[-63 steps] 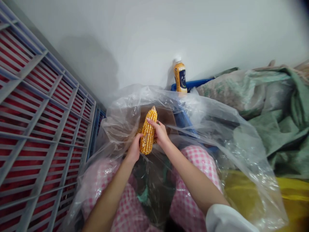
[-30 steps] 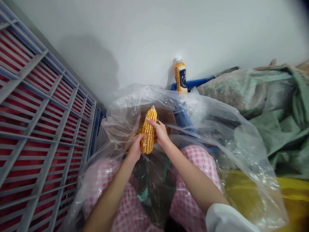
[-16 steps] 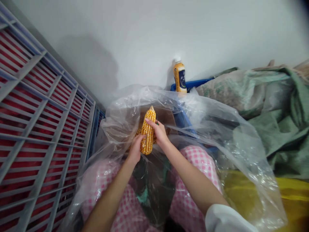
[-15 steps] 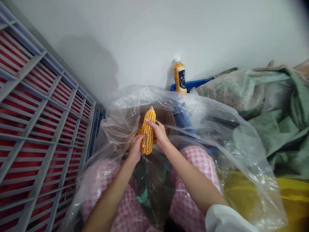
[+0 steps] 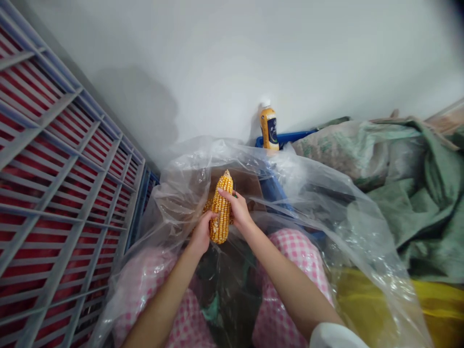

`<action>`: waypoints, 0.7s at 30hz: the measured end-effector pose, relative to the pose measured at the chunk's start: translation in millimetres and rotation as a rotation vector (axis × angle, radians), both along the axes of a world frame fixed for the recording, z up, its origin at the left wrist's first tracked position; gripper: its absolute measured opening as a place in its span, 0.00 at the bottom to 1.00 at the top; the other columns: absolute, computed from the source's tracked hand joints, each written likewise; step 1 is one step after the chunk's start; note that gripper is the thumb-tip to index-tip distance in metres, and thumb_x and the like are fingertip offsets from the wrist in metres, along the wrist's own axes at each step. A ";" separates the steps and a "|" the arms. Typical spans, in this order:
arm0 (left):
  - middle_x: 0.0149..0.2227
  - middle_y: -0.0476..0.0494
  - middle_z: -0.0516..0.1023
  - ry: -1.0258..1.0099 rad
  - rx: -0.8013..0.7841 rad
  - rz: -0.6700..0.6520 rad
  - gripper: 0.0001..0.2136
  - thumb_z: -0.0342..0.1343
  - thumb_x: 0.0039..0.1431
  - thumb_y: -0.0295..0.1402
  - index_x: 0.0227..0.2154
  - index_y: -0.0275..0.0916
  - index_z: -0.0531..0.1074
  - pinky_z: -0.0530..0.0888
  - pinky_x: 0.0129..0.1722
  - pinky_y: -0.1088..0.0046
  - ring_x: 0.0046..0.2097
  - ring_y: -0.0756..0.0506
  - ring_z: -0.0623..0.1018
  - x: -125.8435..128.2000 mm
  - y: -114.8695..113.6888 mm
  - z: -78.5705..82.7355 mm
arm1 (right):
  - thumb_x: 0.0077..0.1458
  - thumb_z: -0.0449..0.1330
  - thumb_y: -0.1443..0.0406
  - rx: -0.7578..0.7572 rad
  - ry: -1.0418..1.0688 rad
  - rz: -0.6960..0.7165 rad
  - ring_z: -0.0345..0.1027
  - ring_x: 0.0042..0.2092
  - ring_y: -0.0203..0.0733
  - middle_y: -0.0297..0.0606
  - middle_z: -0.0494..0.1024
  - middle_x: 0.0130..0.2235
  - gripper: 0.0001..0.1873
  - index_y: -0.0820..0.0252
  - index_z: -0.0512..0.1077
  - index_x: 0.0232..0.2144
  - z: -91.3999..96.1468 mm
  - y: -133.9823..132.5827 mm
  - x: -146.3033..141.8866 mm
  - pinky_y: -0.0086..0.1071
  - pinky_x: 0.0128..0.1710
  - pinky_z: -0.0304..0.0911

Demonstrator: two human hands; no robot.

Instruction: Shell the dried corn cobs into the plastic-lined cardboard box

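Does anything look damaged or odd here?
Yes: the corn has a pale, ragged patch on its lower part, beside the left hand. It breaks the otherwise neat rows, as if bits had come off. Nothing else stands out.

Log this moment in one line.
left hand: grips corn cob; right hand: same cob, nearer pointed tip; nearby: clear plastic, orange bottle

You face a pale wall (image 5: pixel 224 63) (a soft shadow (image 5: pixel 141 106) dims its left part), a slatted crate (image 5: pixel 78 220) at your left.
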State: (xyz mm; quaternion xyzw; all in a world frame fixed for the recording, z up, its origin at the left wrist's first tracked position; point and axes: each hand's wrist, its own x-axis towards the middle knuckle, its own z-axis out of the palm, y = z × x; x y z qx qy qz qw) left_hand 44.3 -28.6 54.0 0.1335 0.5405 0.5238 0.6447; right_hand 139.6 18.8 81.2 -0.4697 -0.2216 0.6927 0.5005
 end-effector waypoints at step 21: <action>0.20 0.54 0.70 0.002 -0.017 0.005 0.10 0.61 0.30 0.31 0.19 0.37 0.66 0.66 0.28 0.76 0.29 0.49 0.72 -1.5 -1.1 10.8 | 0.32 0.69 0.60 -0.027 0.029 -0.024 0.66 0.27 0.35 0.32 0.73 0.25 0.18 0.61 0.71 0.28 1.3 4.1 0.9 0.30 0.32 0.61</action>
